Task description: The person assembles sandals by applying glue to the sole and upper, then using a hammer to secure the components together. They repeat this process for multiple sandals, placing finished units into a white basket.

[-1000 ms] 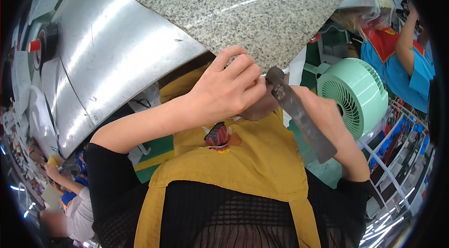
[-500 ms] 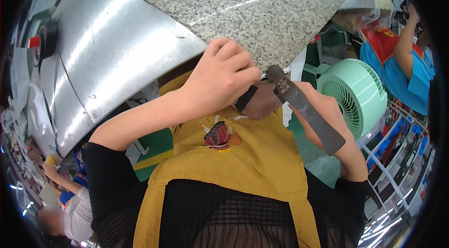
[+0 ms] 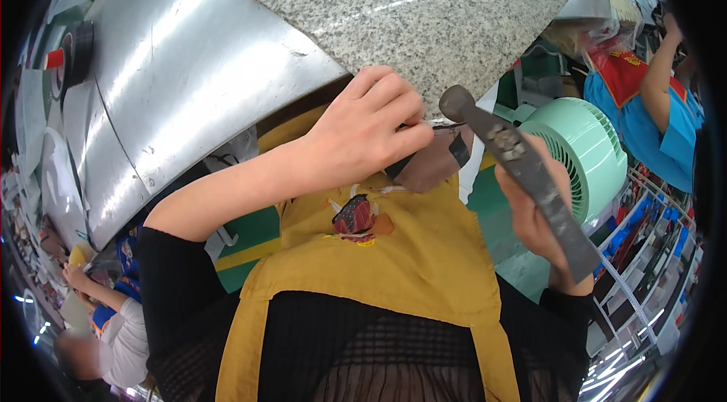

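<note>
My left hand [image 3: 367, 122] is at the near edge of a speckled grey stone slab [image 3: 424, 31], its fingers curled in a pinch on a brown leather-like piece [image 3: 432, 167] with black patches. That piece hangs just below the slab's edge, in front of my yellow apron [image 3: 394, 281]; part of it lies hidden behind the fingers. My right hand [image 3: 534, 205] is closed around a hammer, whose dark metal head [image 3: 530, 175] has a round face at one end and a long flat peen at the other. The round face is raised just right of the piece, apart from it. The hammer's handle is hidden.
A shiny steel tabletop [image 3: 174, 76] adjoins the slab on the left, with a black roll [image 3: 79, 53] on it. Close beyond my right hand stands a mint-green fan [image 3: 579, 144]. Co-workers are at far right, in blue and red [image 3: 644, 110], and lower left [image 3: 125, 341].
The hammer has moved right and toward me, away from the brown piece, and its head has tilted. My left hand has shifted slightly right, still pinching the piece.
</note>
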A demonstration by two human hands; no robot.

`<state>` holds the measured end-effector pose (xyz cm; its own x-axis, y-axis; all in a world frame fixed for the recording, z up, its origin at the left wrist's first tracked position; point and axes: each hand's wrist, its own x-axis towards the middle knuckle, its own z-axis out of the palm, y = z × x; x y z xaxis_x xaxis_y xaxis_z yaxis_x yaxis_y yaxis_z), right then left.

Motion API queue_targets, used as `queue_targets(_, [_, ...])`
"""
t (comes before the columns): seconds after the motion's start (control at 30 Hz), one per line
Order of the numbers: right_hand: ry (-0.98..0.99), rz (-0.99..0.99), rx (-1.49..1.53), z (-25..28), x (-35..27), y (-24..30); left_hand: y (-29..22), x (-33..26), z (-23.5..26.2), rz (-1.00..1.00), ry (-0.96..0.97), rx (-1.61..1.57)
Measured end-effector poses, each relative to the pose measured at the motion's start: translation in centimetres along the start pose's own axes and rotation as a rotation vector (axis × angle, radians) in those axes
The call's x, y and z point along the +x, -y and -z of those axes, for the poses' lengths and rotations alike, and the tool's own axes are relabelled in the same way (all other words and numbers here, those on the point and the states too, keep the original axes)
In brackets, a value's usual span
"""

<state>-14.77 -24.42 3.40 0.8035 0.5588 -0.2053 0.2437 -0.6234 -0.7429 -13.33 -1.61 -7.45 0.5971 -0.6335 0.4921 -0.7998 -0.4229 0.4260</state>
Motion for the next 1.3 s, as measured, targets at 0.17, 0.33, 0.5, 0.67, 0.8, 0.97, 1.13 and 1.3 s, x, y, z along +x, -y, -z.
queue_targets(0.17, [0.068, -0.030, 0.011, -0.3, -0.1, -0.9, -0.4, 0.6, 0.5, 0.158, 0.069, -0.149])
queue_targets(0.33, [-0.023, -0.194, 0.151, 1.0, -1.4, -1.5, -1.4, 2.4, 0.0, 0.186, -0.034, -0.157])
queue_targets(0.5, [-0.119, -0.109, 0.038, -0.6, -1.4, -2.6, -0.9, 2.9, -1.5, 0.205, -0.015, -0.088])
queue_targets(0.67, [-0.041, -0.099, -0.011, 0.3, -1.4, -3.0, -0.4, 2.2, -1.0, 0.204, 0.046, -0.071])
queue_targets(0.8, [-0.126, -0.014, 0.049, -0.3, -1.9, -2.7, -0.8, 1.7, -1.2, 0.016, -0.050, 0.103])
queue_targets(0.97, [0.016, -0.214, 0.104, 0.3, -1.6, -2.0, -1.0, 2.3, -1.1, -0.071, -0.021, 0.193])
queue_targets(1.13, [-0.039, -0.066, -0.004, 0.0, -1.4, -1.5, -1.1, 1.9, -1.1, -0.063, 0.009, 0.211])
queue_targets(1.3, [-0.006, -0.104, 0.000, -0.6, -0.9, -1.7, -0.1, 1.7, -0.2, 0.182, 0.069, -0.063])
